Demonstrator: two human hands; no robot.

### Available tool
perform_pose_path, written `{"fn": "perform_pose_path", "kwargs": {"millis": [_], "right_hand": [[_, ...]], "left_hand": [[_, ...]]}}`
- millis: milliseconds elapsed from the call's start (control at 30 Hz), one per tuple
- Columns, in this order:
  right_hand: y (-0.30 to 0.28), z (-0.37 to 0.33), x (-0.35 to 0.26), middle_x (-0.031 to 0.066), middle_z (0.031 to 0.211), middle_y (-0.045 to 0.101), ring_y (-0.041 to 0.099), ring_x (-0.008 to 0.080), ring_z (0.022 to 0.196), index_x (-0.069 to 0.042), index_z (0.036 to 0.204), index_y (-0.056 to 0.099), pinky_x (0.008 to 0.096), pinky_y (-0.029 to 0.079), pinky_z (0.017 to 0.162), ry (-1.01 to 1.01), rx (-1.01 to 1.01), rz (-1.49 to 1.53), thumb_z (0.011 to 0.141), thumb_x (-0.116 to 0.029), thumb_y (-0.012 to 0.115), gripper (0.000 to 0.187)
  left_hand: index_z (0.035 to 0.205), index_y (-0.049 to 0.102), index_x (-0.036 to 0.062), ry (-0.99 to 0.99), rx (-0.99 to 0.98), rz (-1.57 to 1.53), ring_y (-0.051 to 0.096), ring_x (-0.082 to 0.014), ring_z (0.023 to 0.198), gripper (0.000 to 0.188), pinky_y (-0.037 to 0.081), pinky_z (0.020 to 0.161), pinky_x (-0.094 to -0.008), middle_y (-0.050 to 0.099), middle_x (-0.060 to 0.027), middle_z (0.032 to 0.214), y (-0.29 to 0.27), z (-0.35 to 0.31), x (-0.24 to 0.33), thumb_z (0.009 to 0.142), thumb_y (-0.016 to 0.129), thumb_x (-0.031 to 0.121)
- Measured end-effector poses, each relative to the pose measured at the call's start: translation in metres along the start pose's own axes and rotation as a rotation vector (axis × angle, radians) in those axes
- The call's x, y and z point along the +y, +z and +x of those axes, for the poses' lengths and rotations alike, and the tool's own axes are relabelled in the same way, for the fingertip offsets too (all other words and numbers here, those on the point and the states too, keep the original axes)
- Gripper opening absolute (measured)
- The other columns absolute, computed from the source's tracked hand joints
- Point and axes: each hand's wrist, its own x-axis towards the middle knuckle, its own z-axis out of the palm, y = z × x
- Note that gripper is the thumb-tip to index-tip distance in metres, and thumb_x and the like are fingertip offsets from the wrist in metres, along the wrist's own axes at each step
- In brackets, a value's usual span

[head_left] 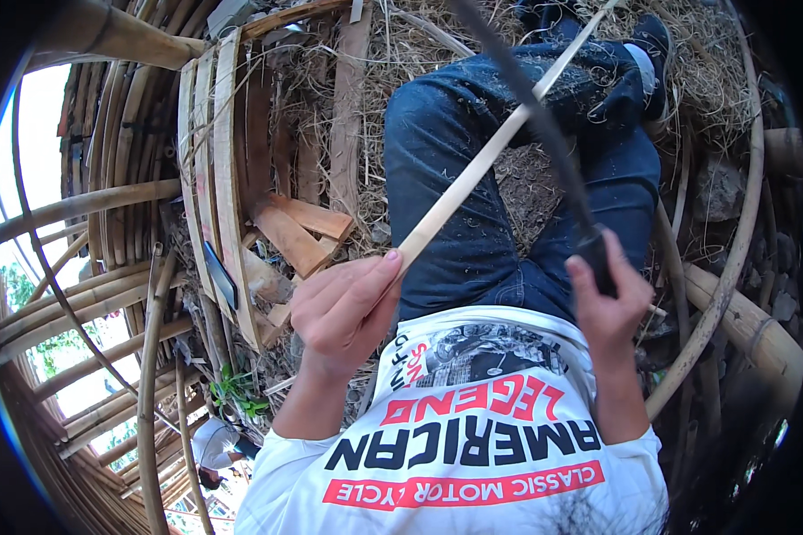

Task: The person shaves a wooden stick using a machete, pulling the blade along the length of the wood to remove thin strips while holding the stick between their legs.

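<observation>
My left hand [341,308] is closed around the near end of a long, pale bamboo strip [464,189]. The strip slants up and to the right across my jeans, its far end reaching the top edge of the view. In my right hand [614,299] is the black handle of a long knife [558,147] with a dark, slightly blurred blade. That blade points up and to the left, and it crosses the strip in the picture near my knees; whether the two touch I cannot tell.
Wooden slats [207,178] stand at the left, with a dark flat phone-like object [220,275] on them. Cut wood pieces [299,236] lie beside them. Dry straw [705,80] covers the ground. Bamboo poles [745,321] run along the right. Another person [214,446] is at lower left.
</observation>
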Motion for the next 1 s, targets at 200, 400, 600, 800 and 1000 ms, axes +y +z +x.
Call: {"fn": "perform_pose_path", "kwargs": {"millis": [200, 400, 600, 800, 1000], "right_hand": [[0.003, -0.004, -0.028, 0.0166, 0.077, 0.066, 0.069, 0.026, 0.066, 0.003, 0.113, 0.064, 0.0317, 0.053, 0.062, -0.172, -0.202, 0.156, 0.072, -0.012, 0.083, 0.048], [-0.009, 0.02, 0.018, 0.0145, 0.08, 0.069, 0.068, 0.0175, 0.069, 0.007, 0.111, 0.065, 0.0283, 0.052, 0.065, -0.044, 0.087, -0.031, 0.082, -0.008, 0.077, 0.035], [-0.001, 0.0, -0.027, 0.0156, 0.077, 0.067, 0.068, 0.0236, 0.064, 0.007, 0.11, 0.064, 0.0299, 0.053, 0.061, -0.118, -0.111, 0.052, 0.074, -0.012, 0.082, 0.045], [-0.012, 0.021, -0.018, 0.0157, 0.077, 0.068, 0.068, 0.0241, 0.065, 0.005, 0.111, 0.066, 0.0314, 0.053, 0.061, -0.359, -0.131, -0.022, 0.073, -0.013, 0.082, 0.045], [-0.017, 0.031, 0.005, 0.0164, 0.082, 0.07, 0.069, 0.0194, 0.071, 0.007, 0.111, 0.064, 0.029, 0.053, 0.067, -0.05, 0.014, -0.06, 0.08, -0.007, 0.077, 0.037]], "left_hand": [[0.092, 0.072, -0.0033, -0.035, -0.014, 0.038, 0.071, -0.0246, 0.066, 0.024, 0.057, 0.061, -0.0297, 0.07, -0.0134, 0.074, -0.006, 0.001, 0.0, 0.069, 0.075, -0.007], [0.087, 0.073, -0.0016, -0.049, 0.058, 0.082, 0.071, -0.0246, 0.066, 0.02, 0.054, 0.061, -0.0284, 0.071, -0.0143, 0.075, -0.017, -0.006, -0.001, 0.069, 0.08, -0.005], [0.089, 0.071, -0.0043, -0.002, 0.079, 0.007, 0.071, -0.0253, 0.066, 0.022, 0.058, 0.064, -0.0321, 0.07, -0.0144, 0.074, 0.0, 0.008, 0.002, 0.068, 0.076, -0.008], [0.087, 0.071, -0.0034, -0.018, 0.108, 0.071, 0.071, -0.026, 0.065, 0.018, 0.057, 0.062, -0.0313, 0.07, -0.0143, 0.073, -0.023, -0.003, -0.009, 0.07, 0.077, -0.006], [0.085, 0.073, -0.0014, -0.052, 0.11, 0.072, 0.071, -0.021, 0.066, 0.018, 0.054, 0.063, -0.0271, 0.072, -0.0129, 0.074, -0.02, -0.003, -0.003, 0.07, 0.082, -0.001]]}}
